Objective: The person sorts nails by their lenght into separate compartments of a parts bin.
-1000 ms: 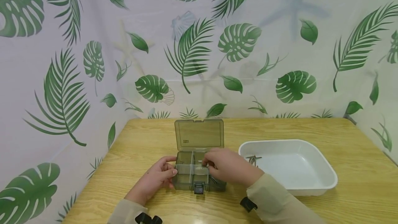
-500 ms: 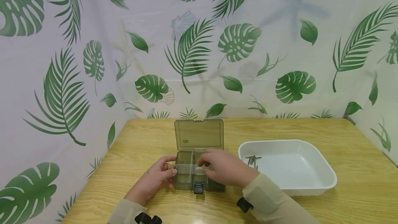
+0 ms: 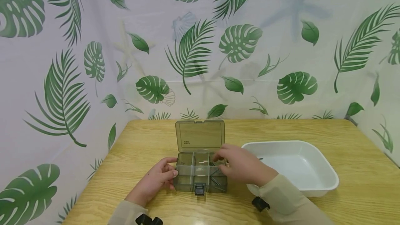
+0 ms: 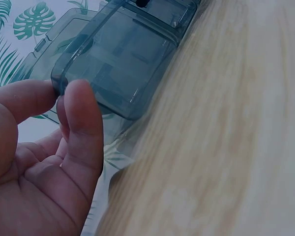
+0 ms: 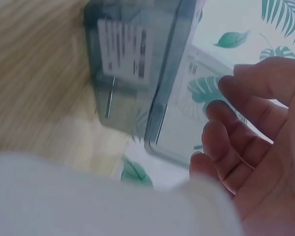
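A translucent grey compartment box [image 3: 184,186] stands on the table with its hinged lid [image 3: 200,134] raised. My left hand [image 3: 160,175] holds the box's left end; in the left wrist view thumb and forefinger pinch its corner. Above the right-hand compartments hovers my right hand [image 3: 240,162], its fingers loosely bent and apart, with nothing seen between them in the right wrist view. Thin metal nails or screws [image 3: 216,181] lie in the box's right front compartment. Small glints show in the middle back one. A dark latch [image 3: 199,189] hangs at the front.
A white plastic tray [image 3: 312,193] stands on the right, partly behind my right wrist. One small metal piece [image 3: 260,159] shows at its left inside. The wooden table [image 3: 150,134] meets a leaf-printed cloth [image 3: 200,100] at the back and sides.
My right hand shifted slightly left over the middle compartments, its fingers parting, then moved right to above the right-hand ones. It now hides most metal pieces in the tray. The left hand stayed put.
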The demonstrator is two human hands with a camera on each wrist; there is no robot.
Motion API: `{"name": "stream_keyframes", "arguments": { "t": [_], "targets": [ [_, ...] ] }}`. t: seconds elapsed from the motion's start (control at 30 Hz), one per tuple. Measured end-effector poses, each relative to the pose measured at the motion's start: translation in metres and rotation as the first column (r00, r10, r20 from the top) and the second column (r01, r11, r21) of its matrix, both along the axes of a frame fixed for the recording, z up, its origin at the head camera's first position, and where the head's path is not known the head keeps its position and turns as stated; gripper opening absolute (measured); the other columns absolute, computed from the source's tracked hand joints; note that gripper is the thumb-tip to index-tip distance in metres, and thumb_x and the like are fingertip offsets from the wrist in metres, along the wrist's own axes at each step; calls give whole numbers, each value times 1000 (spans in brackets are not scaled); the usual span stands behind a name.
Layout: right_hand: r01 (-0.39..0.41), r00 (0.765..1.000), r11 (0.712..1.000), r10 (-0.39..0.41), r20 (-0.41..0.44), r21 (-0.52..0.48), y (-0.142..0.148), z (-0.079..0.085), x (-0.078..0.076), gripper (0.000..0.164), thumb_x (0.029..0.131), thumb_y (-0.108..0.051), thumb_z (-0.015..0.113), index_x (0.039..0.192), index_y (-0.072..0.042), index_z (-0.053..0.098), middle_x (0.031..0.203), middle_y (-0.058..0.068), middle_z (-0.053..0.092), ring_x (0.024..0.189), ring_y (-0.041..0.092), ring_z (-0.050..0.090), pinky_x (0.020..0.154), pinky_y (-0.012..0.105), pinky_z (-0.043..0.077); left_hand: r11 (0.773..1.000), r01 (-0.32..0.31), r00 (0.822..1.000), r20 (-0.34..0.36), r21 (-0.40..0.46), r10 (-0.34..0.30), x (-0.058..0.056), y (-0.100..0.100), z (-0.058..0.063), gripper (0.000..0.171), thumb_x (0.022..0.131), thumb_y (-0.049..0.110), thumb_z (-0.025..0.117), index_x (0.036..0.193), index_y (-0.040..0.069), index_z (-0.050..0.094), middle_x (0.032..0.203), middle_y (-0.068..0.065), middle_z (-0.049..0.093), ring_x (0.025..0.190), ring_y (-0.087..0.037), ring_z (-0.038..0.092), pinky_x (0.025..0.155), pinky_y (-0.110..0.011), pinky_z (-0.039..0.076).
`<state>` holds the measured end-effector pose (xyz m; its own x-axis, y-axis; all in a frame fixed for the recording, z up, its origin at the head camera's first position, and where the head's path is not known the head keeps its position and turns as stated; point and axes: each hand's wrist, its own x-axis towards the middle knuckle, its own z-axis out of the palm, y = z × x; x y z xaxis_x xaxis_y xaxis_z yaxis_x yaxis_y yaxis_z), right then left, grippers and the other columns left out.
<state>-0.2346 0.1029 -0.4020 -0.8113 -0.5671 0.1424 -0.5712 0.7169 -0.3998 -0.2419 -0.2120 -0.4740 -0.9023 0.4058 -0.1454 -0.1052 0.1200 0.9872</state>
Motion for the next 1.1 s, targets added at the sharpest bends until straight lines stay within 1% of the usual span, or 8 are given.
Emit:
{"name": "stream_keyframes", "arguments": {
  "t": [0.17, 0.3, 0.47, 0.6, 0.73, 0.9, 0.97, 1.1],
  "targets": [
    [30, 1000, 1000, -30, 4, -8, 16, 1, -1, 20, 96, -15, 68, 115, -14, 73, 109, -3, 63, 100, 20, 62, 82, 39, 54, 1000, 3, 1000, 4, 6, -3, 0, -1, -1, 58, 103, 14, 60, 153, 1, 33, 101, -10, 54, 72, -17, 51, 66, -34, 57],
    [50, 999, 999, -50, 3, -6, 29, 1, -3, 23, 95, -15, 67, 118, -13, 71, 111, -2, 62, 97, 20, 62, 80, 39, 54, 1000, -1, 1000, 5, 7, 1, 0, -1, 0, 58, 103, 14, 60, 153, 1, 34, 101, -11, 54, 73, -18, 51, 66, -34, 57],
    [90, 996, 996, -90, -6, 9, 48, -3, -5, 27, 96, -15, 66, 122, -12, 68, 116, 0, 62, 92, 17, 61, 79, 37, 54, 1000, -4, 1000, 4, 8, 4, 0, 0, 1, 59, 103, 15, 62, 153, 1, 34, 101, -11, 54, 73, -17, 51, 66, -34, 57],
    [125, 992, 992, -125, 24, 8, 66, -5, -6, 29, 97, -15, 64, 125, -12, 66, 118, 2, 62, 90, 14, 60, 77, 36, 54, 1000, -7, 1000, 2, 6, 7, 0, -1, 2, 59, 102, 16, 62, 153, 2, 35, 101, -10, 54, 74, -17, 51, 66, -35, 57],
    [141, 989, 990, -141, 50, 2, 86, -9, -6, 32, 95, -13, 65, 127, -12, 65, 121, 2, 62, 91, 15, 60, 78, 38, 54, 1000, -1, 1000, -5, 12, 1, 0, 0, 0, 59, 102, 16, 63, 153, 1, 35, 100, -10, 54, 74, -17, 51, 66, -34, 57],
    [144, 989, 988, -146, 31, 53, 107, -18, -7, 35, 92, -15, 68, 126, -9, 66, 123, 6, 62, 91, 16, 60, 79, 40, 53, 1000, -1, 1000, 0, 12, 1, -1, -1, -1, 59, 102, 15, 62, 153, 2, 35, 100, -10, 54, 72, -17, 51, 66, -34, 57],
    [149, 988, 986, -152, 35, 78, 112, -23, -7, 35, 92, -15, 69, 126, -9, 67, 124, 6, 62, 92, 16, 61, 81, 40, 53, 1000, -1, 1000, 3, 10, 1, -1, -2, -2, 59, 103, 16, 62, 153, 2, 34, 100, -10, 54, 72, -17, 51, 66, -34, 57],
    [147, 987, 983, -153, 51, 107, 119, -29, -5, 31, 90, -15, 71, 120, -12, 71, 120, 2, 62, 103, 21, 62, 87, 44, 53, 1000, 1, 1000, 1, 5, -1, -1, -2, -2, 59, 103, 16, 61, 153, 2, 34, 101, -10, 54, 71, -17, 51, 66, -34, 57]
  ]
}}
